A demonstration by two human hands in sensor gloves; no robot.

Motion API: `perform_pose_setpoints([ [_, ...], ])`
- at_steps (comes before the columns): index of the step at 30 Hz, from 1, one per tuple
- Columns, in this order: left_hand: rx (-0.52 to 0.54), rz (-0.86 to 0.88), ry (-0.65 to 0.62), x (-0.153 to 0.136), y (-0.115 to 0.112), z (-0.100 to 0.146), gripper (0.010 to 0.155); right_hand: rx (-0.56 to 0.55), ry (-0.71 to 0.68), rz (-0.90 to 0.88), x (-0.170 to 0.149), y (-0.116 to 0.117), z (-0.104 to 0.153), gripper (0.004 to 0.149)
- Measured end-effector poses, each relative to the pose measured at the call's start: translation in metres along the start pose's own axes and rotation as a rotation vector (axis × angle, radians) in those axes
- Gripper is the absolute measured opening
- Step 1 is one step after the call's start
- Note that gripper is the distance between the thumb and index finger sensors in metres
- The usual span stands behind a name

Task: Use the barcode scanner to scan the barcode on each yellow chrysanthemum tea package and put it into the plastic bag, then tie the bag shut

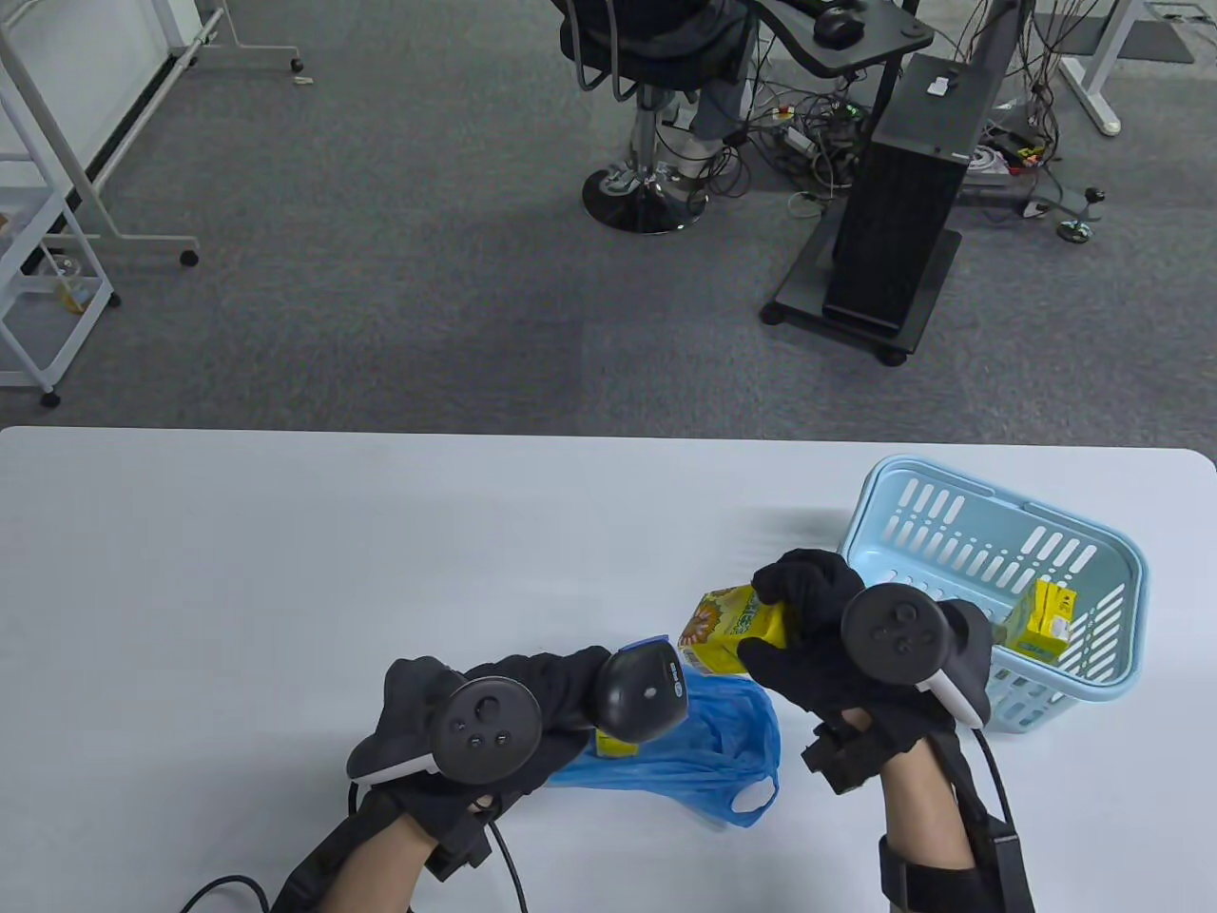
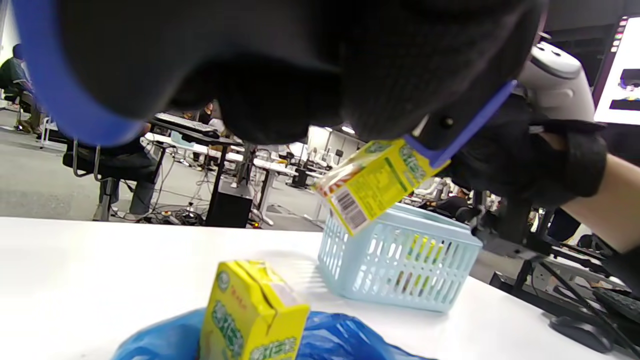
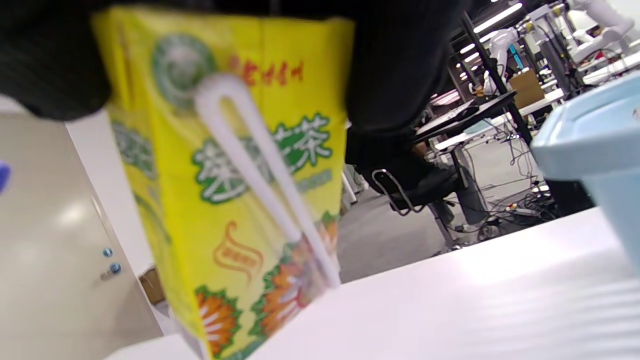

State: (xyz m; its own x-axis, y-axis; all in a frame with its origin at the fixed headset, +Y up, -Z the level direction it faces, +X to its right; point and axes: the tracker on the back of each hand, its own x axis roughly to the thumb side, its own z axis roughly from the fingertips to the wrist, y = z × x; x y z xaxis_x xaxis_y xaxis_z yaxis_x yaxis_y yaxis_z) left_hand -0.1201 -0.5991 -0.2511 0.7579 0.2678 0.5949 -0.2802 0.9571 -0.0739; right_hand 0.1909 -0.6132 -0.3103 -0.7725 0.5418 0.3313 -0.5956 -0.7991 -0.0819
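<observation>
Right hand (image 1: 837, 637) grips tea package (image 1: 732, 630), barcode toward scanner (image 1: 639, 692) clutched in left hand (image 1: 475, 723). One package (image 2: 250, 312) bagged in plastic bag (image 1: 704, 751) below; another waits in basket (image 1: 1103, 561); tying pending.

Basket (image 1: 960, 533) right of bag (image 1: 704, 761), package (image 1: 1046, 618) in basket, package (image 2: 250, 315) in bag

Right hand (image 1: 837, 637) around yellow tea package (image 1: 730, 630), left hand (image 1: 504, 713) gripping barcode scanner (image 1: 642, 692) over blue bag (image 1: 708, 751).
</observation>
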Motion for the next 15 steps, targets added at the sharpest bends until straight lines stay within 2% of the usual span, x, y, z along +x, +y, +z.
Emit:
perform_pose_setpoints([
  [4, -0.008, -0.026, 0.030, -0.003, -0.006, -0.002, 0.062, -0.058, 0.009, -0.102, -0.011, 0.011, 0.008, 0.075],
  [9, -0.032, -0.076, 0.042, -0.003, -0.013, -0.007, 0.059, -0.112, 0.025, -0.004, -0.017, 0.011, 0.012, 0.075],
  [15, -0.043, -0.127, 0.039, 0.003, -0.027, -0.013, 0.060, -0.121, 0.073, -0.150, -0.030, 0.012, 0.012, 0.075],
])
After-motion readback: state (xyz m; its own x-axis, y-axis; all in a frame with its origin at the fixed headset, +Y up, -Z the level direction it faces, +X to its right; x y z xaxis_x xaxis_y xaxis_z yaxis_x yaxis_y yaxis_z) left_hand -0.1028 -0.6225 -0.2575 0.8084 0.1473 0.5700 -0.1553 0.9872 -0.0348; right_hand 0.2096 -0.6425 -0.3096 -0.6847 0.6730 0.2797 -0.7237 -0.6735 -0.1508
